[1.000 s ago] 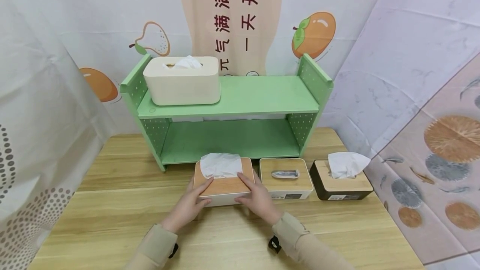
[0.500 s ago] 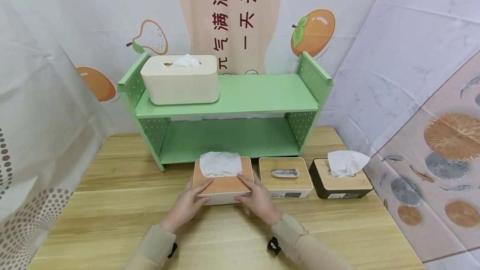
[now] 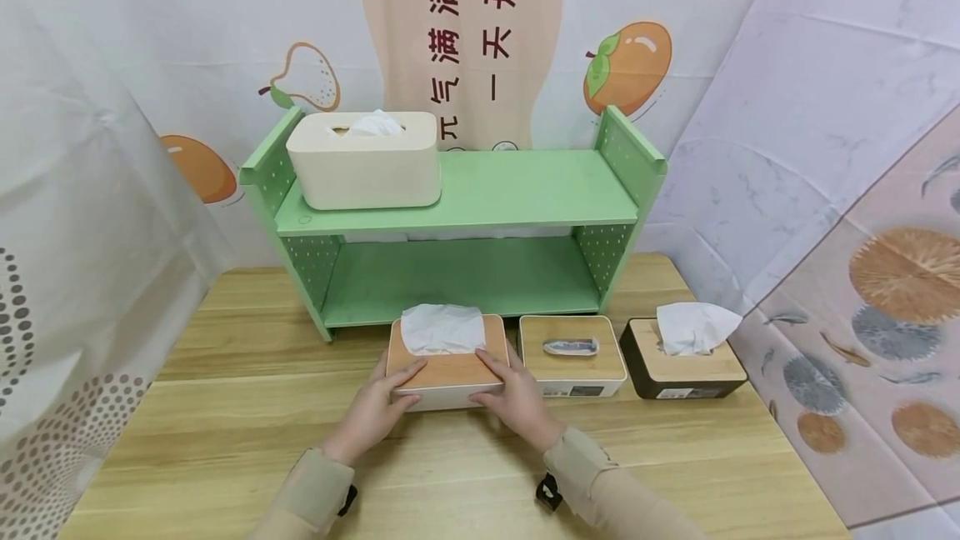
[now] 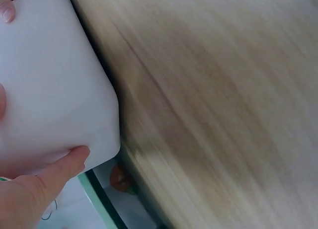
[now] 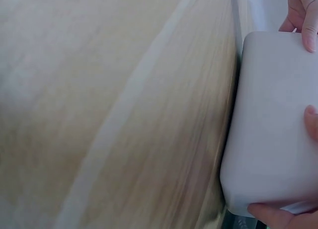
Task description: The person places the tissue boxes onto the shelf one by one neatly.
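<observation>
A white tissue box (image 3: 450, 372) with an orange-brown wooden lid sits on the table in front of the green shelf. White tissue lies out over the back of its lid. My left hand (image 3: 372, 412) grips the box's left side, and my right hand (image 3: 517, 401) grips the right side. On each hand a finger lies on the lid and the thumb is against the front wall. Both wrist views show the smooth white front wall (image 4: 54, 85) with fingertips on it. The fingers behind the box's sides are partly hidden in the head view.
To the right stand a white tissue box with a slotted wooden lid (image 3: 542, 365) and a black wood-topped one (image 3: 684, 377). A cream tissue box (image 3: 365, 173) sits on the left of the upper green shelf (image 3: 532, 186). Printed cloth hangs behind and beside the table (image 3: 225, 407).
</observation>
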The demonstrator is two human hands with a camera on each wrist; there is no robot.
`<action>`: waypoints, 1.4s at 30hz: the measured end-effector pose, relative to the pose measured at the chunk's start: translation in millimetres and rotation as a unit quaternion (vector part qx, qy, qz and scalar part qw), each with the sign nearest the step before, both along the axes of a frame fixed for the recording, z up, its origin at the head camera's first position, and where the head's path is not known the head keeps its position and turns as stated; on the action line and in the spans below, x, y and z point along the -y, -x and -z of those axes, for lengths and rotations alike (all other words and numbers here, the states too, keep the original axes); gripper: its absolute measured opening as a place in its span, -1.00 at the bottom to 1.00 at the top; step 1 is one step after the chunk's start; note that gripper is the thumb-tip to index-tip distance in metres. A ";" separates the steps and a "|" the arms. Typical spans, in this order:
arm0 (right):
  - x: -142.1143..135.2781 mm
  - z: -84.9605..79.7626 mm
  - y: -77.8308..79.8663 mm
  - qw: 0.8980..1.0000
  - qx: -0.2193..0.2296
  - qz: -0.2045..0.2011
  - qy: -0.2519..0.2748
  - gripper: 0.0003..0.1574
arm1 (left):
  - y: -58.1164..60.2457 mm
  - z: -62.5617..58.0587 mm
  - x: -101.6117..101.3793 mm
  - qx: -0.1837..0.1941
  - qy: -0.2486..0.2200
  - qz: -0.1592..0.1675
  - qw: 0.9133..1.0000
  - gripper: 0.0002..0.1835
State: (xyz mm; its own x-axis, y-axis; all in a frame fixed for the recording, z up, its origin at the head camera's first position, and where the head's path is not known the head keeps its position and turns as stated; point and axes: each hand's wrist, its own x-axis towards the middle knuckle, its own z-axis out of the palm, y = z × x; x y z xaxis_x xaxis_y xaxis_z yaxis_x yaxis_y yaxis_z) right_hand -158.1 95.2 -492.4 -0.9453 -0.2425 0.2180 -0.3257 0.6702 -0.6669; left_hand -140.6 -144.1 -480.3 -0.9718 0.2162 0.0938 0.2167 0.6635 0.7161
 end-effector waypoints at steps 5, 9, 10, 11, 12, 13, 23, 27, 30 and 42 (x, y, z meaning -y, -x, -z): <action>0.0 0.4 0.1 1.000 -0.024 -0.001 0.001 -0.13 | 1.0 -0.2 -0.2 -0.005 -0.001 -0.001 1.000 -0.43; 0.4 0.4 0.0 1.000 -0.025 0.001 0.005 -0.12 | 1.2 0.1 -0.1 -0.011 -0.014 -0.006 1.000 -0.44; 0.4 0.5 0.1 1.000 -0.028 0.001 0.005 -0.12 | 1.2 -0.2 -0.1 -0.013 -0.018 -0.006 1.000 -0.45; 0.3 0.3 0.4 1.000 -0.031 0.000 0.005 -0.12 | 1.0 -0.8 -0.1 -0.015 -0.022 -0.007 1.000 -0.45; 0.4 -0.2 0.4 0.999 -0.034 -0.001 0.007 -0.12 | 0.9 -1.2 -0.1 -0.016 -0.026 -0.006 1.000 -0.46; 0.4 -0.8 0.5 0.999 -0.039 -0.002 0.007 -0.12 | 0.9 -2.0 -0.1 -0.017 -0.029 -0.006 0.999 -0.46; 0.0 -10.4 -1.5 0.999 -0.045 -0.013 -0.002 -0.13 | -2.5 -12.2 1.1 -0.007 -0.019 -0.013 1.000 -0.45; -0.7 -13.8 -1.9 0.998 -0.057 -0.009 -0.005 -0.13 | -4.4 -16.0 0.6 -0.044 -0.006 -0.010 0.999 -0.46; -1.8 -16.9 -2.2 0.998 -0.060 -0.008 0.000 -0.13 | -5.4 -19.4 -0.3 -0.071 -0.004 -0.009 0.997 -0.46; -10.6 -28.5 -6.0 0.996 -0.089 -0.006 0.009 -0.12 | -7.8 -37.4 -9.1 -0.111 -0.004 0.007 0.994 -0.47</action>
State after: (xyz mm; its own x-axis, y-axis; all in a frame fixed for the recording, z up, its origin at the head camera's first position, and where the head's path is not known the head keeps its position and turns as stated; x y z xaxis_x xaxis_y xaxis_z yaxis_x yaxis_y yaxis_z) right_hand -152.0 105.8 -463.9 -0.8882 -0.2486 0.3863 -0.4483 0.6531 -0.6104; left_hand -132.8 -135.0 -442.8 -0.9237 0.2281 0.3078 0.3796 0.6534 0.6549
